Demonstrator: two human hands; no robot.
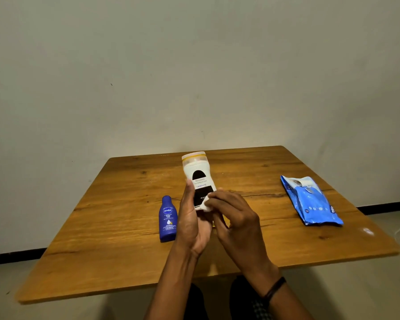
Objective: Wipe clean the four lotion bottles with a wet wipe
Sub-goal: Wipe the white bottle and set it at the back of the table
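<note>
Dark cloth covers the person's knees (194, 303) at the very bottom of the view, just below the near edge of the wooden table (97, 232). A thin black wristband (275, 288) circles the right forearm close to the wrist. Both forearms reach forward over the tabletop and meet near its middle. The left hand (192, 220) grips the lower part of a white lotion bottle (198, 173), its palm turned toward the right and its thumb lying up along the bottle's left side beside the label. The right hand (237, 218) has its fingers curled and pinches a small white wet wipe (205, 205), pressing it against the lower front of the bottle, over the black part of the label. The bottle is held above the table, leaning slightly away from the person, with a yellow band round its broad far end and a black arch shape on its label. Just left of the left hand, a dark blue lotion bottle (168, 219) lies flat on the wood with its cap pointing away. Well apart to the right, a blue pack of wipes (311, 202) lies on the table, crumpled and angled. Beyond the far table edge rises a plain pale wall (194, 65), with a black skirting strip (9, 258) along its foot.
</note>
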